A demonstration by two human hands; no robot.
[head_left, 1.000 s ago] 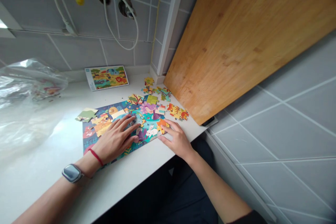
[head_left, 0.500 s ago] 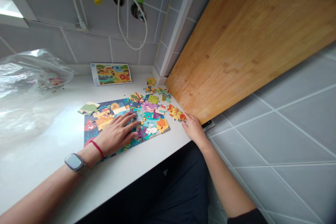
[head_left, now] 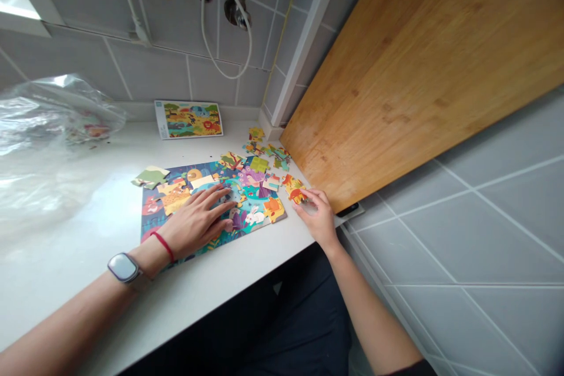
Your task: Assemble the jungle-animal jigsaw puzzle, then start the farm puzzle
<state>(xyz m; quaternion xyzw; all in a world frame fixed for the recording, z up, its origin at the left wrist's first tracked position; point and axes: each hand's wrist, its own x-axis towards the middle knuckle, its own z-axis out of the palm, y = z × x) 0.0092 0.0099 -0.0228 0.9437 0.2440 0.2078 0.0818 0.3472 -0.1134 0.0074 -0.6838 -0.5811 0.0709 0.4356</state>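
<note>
My left hand (head_left: pixel 196 214) lies flat with fingers spread on a colourful jigsaw puzzle (head_left: pixel 244 238), whose blue and teal picture shows a white rabbit. Loose pieces rest on top of it, among them a green one (head_left: pixel 151 177) at its upper left corner and an orange one (head_left: pixel 274 209) at its right edge. To the right of the puzzle, my right hand (head_left: pixel 321 217) pinches an orange-red puzzle piece (head_left: pixel 296 195) between thumb and fingers. More loose pieces (head_left: pixel 278 156) are scattered beyond it toward the corner.
A picture card (head_left: pixel 189 120) leans against the back wall. Crumpled clear plastic (head_left: pixel 57 111) covers the left of the white counter (head_left: pixel 110 194). A large wooden board (head_left: pixel 423 76) leans at the right, close to my right hand. A white cable (head_left: pixel 249 41) and hoses hang above.
My right hand has moved left from the board's lower edge and now grips the orange-red piece, drawn slightly toward the puzzle. My left hand stays in place.
</note>
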